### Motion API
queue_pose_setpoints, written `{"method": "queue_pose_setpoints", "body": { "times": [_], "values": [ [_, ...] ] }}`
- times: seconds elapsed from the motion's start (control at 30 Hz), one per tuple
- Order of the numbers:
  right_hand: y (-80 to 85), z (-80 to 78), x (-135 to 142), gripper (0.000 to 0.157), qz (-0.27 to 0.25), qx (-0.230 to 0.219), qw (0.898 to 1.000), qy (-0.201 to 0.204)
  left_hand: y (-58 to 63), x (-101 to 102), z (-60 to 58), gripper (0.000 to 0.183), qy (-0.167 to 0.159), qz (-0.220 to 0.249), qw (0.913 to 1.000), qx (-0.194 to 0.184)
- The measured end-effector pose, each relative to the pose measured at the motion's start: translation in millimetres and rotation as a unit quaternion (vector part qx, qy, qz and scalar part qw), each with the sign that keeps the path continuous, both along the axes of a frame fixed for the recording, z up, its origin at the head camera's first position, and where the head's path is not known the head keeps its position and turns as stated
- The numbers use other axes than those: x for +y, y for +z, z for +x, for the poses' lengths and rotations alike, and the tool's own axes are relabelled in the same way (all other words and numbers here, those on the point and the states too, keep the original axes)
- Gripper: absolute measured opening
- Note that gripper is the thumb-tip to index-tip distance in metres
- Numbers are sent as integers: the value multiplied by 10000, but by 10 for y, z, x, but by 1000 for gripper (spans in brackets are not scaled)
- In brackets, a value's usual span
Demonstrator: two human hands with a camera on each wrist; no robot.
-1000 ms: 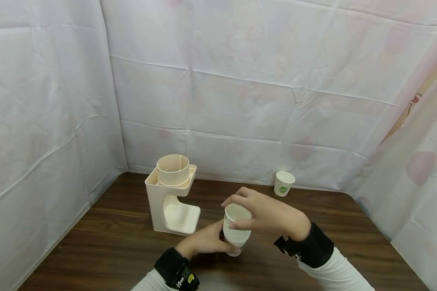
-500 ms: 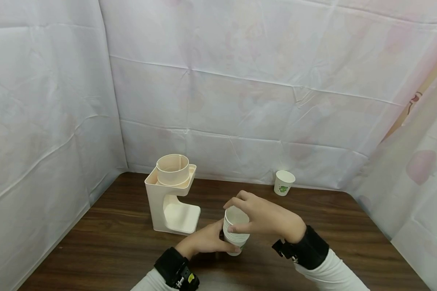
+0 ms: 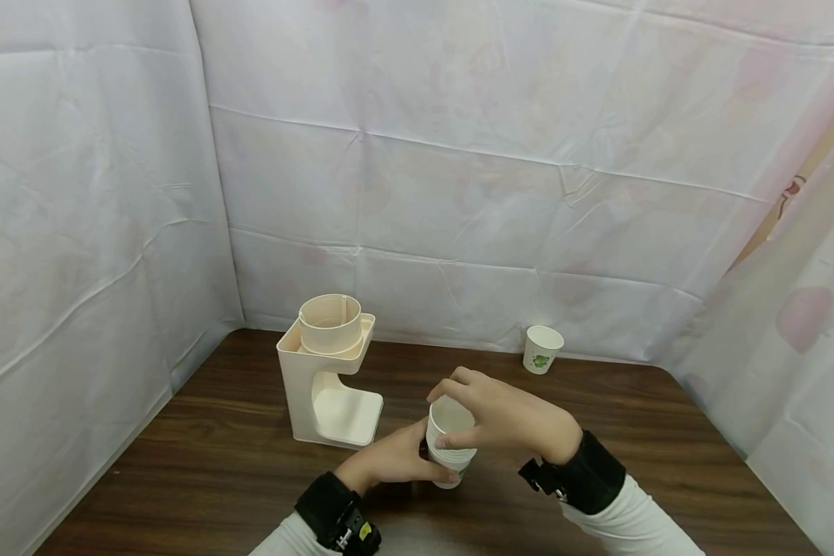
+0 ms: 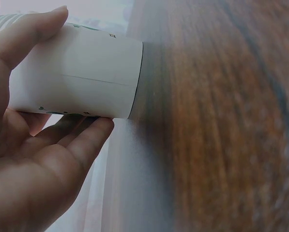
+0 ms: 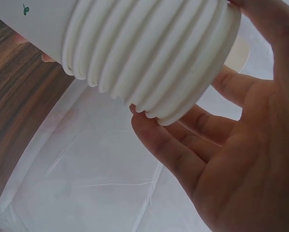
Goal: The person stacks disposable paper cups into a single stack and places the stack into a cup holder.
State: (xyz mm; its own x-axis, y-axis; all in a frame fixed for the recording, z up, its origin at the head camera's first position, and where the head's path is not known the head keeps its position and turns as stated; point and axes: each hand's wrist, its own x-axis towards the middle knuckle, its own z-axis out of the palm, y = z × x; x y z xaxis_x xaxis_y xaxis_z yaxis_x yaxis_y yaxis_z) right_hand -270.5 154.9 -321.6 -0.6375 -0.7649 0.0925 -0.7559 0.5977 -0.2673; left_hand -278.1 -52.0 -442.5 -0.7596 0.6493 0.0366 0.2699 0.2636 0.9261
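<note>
A nested stack of white paper cups (image 3: 450,455) stands mouth up on the dark wooden table, just right of the beige dispenser-like stand. My left hand (image 3: 394,457) grips the stack low down, thumb on the near side. In the left wrist view, its fingers curl around the bottom cup (image 4: 93,72), whose base is right at the table. My right hand (image 3: 510,413) holds the top of the stack, thumb and fingers spread around the uppermost rim. Several close-set rims (image 5: 149,53) show in the right wrist view, with the right fingertips (image 5: 151,130) on the end ones.
The beige stand (image 3: 299,386) has a round open holder (image 3: 330,340) on top and a flat base tray (image 3: 350,417). A single white paper cup (image 3: 542,351) with a green print stands at the back right. White curtains (image 3: 417,193) enclose the table (image 3: 201,448).
My right hand has moved slightly down and left, and the top of the stack sits a little lower. The left hand stays in place; the last half second shows almost no motion.
</note>
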Motion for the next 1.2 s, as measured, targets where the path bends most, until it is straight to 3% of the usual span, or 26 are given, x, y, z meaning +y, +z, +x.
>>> {"method": "queue_pose_setpoints", "body": {
  "times": [0.4, 0.83, 1.2],
  "values": [
    [-30, -34, 22, 49, -93, -303, 9994, 127, 4, -3, 0, 72, -101, 108, 9998, -92],
    [-35, -26, 37, 51, -90, -497, 9987, 10, 5, -4, 6, 71, -113, 92, 9999, -87],
    [-38, -17, 121, 54, -98, -386, 9992, 68, 10, 8, 13, 71, -95, 173, 9997, -121]
  ]
}}
